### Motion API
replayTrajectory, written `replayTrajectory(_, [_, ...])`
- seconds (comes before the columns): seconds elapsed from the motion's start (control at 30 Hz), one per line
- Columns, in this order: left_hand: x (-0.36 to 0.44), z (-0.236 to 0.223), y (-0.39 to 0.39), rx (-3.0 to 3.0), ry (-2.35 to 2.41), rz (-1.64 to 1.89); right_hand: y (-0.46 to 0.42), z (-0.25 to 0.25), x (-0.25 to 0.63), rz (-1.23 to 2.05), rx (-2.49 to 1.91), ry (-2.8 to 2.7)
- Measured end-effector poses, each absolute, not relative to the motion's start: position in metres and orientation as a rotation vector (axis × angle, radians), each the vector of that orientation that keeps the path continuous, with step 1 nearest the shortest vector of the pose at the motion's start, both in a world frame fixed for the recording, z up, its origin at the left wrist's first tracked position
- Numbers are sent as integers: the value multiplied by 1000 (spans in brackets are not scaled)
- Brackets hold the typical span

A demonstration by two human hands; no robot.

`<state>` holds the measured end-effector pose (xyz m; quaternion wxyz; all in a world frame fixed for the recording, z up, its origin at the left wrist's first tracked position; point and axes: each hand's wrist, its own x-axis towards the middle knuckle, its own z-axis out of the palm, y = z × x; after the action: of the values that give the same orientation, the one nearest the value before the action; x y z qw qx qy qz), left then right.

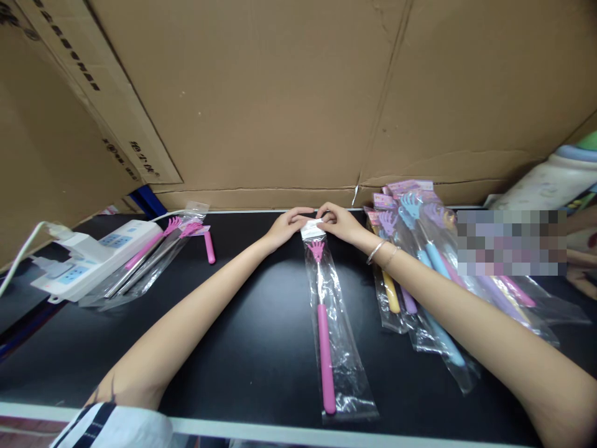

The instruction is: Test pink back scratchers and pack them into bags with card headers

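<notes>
A pink back scratcher with a small hand-shaped head and a metal rod lies inside a clear plastic bag on the black table. At the bag's far end is a white header card. My left hand pinches the card's left corner, fingers closed. The fingers of my right hand are bent and closed at its right corner, with a bracelet on that wrist. The fingertips partly cover the card's top edge.
Several bagged back scratchers are piled on the right, partly behind my right forearm. Pink back scratcher parts lie left, beside a white power strip with plugs. Cardboard stands behind. A patterned container and another person's hand are far right.
</notes>
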<state>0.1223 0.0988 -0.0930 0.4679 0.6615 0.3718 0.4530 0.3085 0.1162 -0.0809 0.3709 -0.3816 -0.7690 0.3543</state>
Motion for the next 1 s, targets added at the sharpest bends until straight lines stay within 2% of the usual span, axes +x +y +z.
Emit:
replayTrajectory(0.5, [121,-100,103,1703,882,1170,117,-84,309,970,-987,-2064])
replayTrajectory(1.0, [122,-100,103,1667,927,1189,115,-81,306,864,-921,-1939])
